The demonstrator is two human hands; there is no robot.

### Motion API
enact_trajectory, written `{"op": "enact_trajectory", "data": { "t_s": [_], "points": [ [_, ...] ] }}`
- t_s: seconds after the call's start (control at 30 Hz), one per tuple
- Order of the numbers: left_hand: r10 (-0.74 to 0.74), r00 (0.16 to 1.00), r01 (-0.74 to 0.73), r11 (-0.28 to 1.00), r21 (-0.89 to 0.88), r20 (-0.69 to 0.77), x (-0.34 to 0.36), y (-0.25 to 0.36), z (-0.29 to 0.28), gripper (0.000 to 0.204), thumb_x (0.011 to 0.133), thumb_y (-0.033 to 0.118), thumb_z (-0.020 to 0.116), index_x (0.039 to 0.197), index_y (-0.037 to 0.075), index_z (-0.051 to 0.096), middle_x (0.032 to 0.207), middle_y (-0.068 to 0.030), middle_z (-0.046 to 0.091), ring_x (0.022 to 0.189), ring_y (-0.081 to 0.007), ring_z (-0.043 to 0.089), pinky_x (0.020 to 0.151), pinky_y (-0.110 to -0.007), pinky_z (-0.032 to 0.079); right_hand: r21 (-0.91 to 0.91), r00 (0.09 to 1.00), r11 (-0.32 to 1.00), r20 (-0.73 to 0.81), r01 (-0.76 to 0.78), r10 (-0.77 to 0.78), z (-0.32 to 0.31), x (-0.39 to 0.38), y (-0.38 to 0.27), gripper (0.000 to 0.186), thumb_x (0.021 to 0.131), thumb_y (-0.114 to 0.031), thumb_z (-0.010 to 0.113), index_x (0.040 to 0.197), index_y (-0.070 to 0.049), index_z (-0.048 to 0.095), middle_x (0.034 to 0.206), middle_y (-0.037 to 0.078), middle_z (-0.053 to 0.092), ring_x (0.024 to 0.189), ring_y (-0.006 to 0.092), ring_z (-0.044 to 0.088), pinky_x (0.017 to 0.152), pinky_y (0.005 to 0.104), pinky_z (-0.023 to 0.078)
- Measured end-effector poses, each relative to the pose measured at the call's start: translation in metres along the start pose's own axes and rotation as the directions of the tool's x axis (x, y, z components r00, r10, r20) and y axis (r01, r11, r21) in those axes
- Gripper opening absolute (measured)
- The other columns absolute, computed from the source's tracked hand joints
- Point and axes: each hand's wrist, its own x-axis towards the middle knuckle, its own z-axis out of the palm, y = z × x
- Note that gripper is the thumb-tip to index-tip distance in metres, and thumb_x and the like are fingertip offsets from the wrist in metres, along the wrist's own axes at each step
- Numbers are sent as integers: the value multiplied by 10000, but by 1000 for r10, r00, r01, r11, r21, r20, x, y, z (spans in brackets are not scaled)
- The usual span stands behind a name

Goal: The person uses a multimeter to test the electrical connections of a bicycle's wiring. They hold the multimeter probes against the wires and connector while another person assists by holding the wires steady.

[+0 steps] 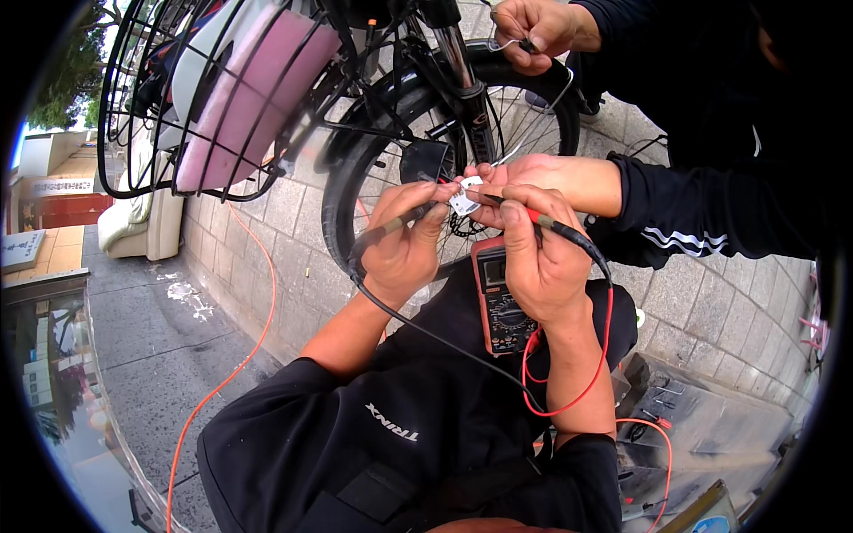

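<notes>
My left hand (402, 240) is closed around a black multimeter probe (389, 228). In my right hand (549, 262) I grip a red multimeter probe (563, 231). Both probe tips meet at a small white plug-like piece (465, 197), though fingers partly hide the contact. Another person's hand (544, 178) reaches in from the right and supports that white piece. A red-edged multimeter (501, 302) rests by my lap, below my right hand, its black and red leads looping up to the probes.
A spoked front wheel (341, 209) with a black tyre stands behind the hands. A wire basket (142, 190) holding a pink foam block (253, 98) juts in at upper left. The person's other hand (538, 31) pinches a small wired part. An orange cable (233, 369) crosses the pavement.
</notes>
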Motion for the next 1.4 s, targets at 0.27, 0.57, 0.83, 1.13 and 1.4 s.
{"op": "enact_trajectory", "data": {
  "t_s": [0.27,0.57,0.83,1.13,1.4],
  "points": [
    [32,999,-32,999,21,7,2,-1,0,298,973,-53,721,1256,-35,632,1083,-159,770,1026,-282,734,897,-388,596,-10,999,999,-14,52,-52,1,1,5,166,1031,-65,680,1171,6,734,1006,138,728,860,224,754,766,328,595],
    [41,999,-41,999,10,12,2,-2,0,307,977,-59,714,1268,-36,620,1086,-164,762,1022,-280,735,881,-377,604,14,998,998,-6,58,-57,3,-1,11,174,1029,-77,691,1176,8,726,1009,142,729,877,238,759,766,327,596],
    [33,999,-33,999,25,25,1,0,-1,311,984,-52,708,1278,-27,609,1089,-168,757,1025,-278,735,883,-374,607,15,1000,1000,25,-10,10,1,-2,6,172,1028,-81,692,1175,3,727,994,140,730,857,235,760,763,326,598],
    [28,999,-29,999,30,23,1,1,-1,289,989,-43,707,1262,-37,612,1090,-168,758,1031,-280,734,902,-381,603,13,1000,1000,4,19,-19,1,-2,7,171,1031,-86,691,1172,4,728,1001,143,733,873,238,761,781,327,599],
    [23,1000,-24,1000,15,14,1,1,0,284,987,-42,709,1255,-38,615,1092,-165,761,1035,-279,733,905,-384,600,6,999,999,5,40,-40,2,-1,8,175,1039,-90,682,1178,4,731,1033,143,731,892,237,770,777,333,603]
  ]
}}
